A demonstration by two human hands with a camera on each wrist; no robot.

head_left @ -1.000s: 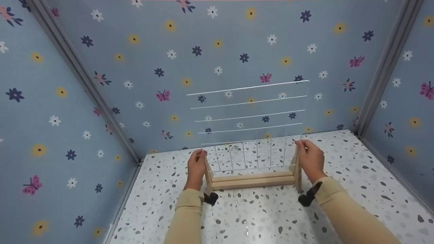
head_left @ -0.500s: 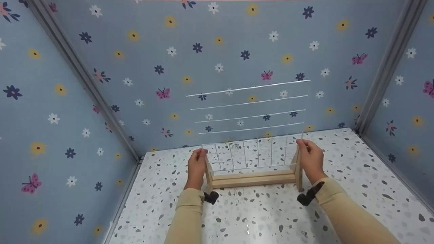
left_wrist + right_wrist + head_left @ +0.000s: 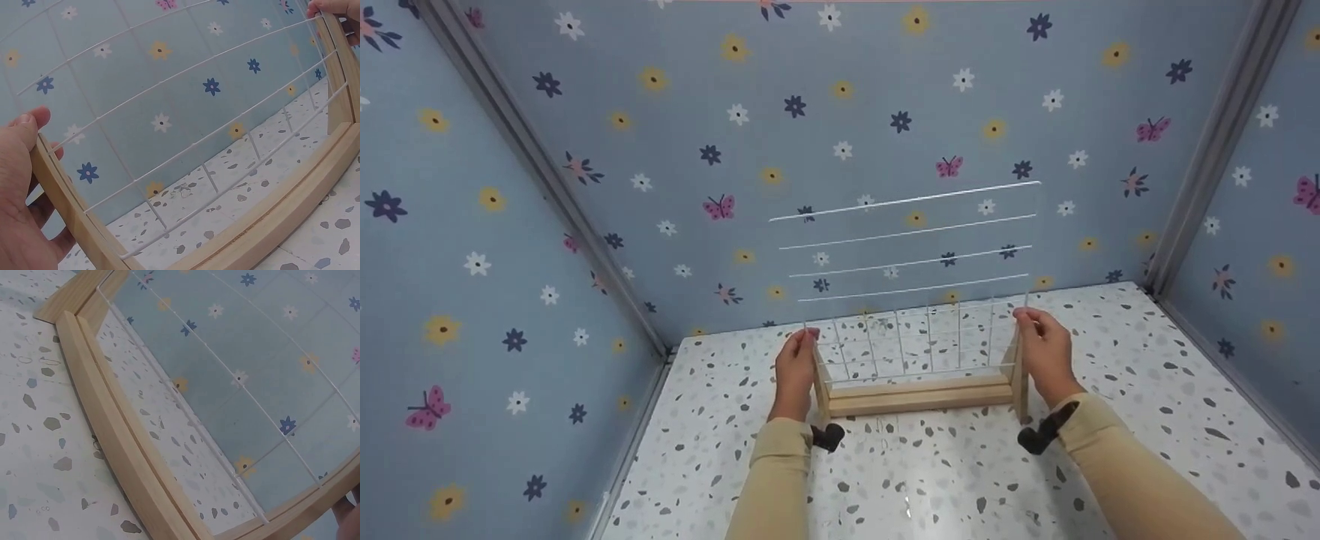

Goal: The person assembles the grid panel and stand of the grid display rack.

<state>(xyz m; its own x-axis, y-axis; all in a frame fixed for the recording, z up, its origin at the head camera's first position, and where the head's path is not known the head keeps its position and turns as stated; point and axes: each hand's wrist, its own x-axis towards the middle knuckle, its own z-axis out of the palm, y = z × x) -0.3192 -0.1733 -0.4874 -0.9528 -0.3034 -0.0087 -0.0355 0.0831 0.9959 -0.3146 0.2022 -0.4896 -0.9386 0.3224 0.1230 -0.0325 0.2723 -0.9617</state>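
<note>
A white wire grid panel (image 3: 905,201) stands upright, leaning a little, between the two posts of a pale wooden stand (image 3: 919,400). Its side wires sit at grooves in the posts, and the lowest wire is above the grooved base bar (image 3: 107,416). My left hand (image 3: 795,371) pinches the top of the left post (image 3: 73,205) at the grid's edge, thumb over the top and fingers behind. At the right post, my right hand (image 3: 1048,356) holds the top in the same way; only part of its fingers (image 3: 350,514) shows in the right wrist view.
The stand rests on a white speckled tabletop (image 3: 952,480). Close behind rises a blue flowered back wall (image 3: 870,67), with side walls left (image 3: 510,300) and right (image 3: 1252,300) joined by grey metal corner strips (image 3: 547,180).
The grid's top edge has come down slightly, more at the left, and its lower wires sit a little lower between the posts. Both hands keep their places on the posts.
</note>
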